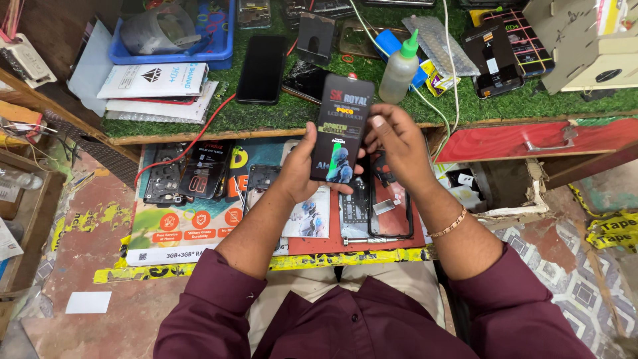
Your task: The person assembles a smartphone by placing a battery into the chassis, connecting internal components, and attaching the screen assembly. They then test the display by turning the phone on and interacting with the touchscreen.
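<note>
Left hand (300,171) fingers clasped around tall black printed cardboard box (341,129), right hand (399,143) fingers pinching its right edge, above opened black phone (389,199) near surface's front edge

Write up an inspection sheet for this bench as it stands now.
Surface: green mat shelf above a lower board covered with printed sheets.
Job's things: slim black box, held upright over the lower board.
Clutter: squeeze bottle with green cap, black phone, blue tray, opened phone frames.
Grippers: left hand grips the box; right hand touches its right edge.
Cables: red wire; white cables.
Surroundings: red drawer, patterned floor.
</note>
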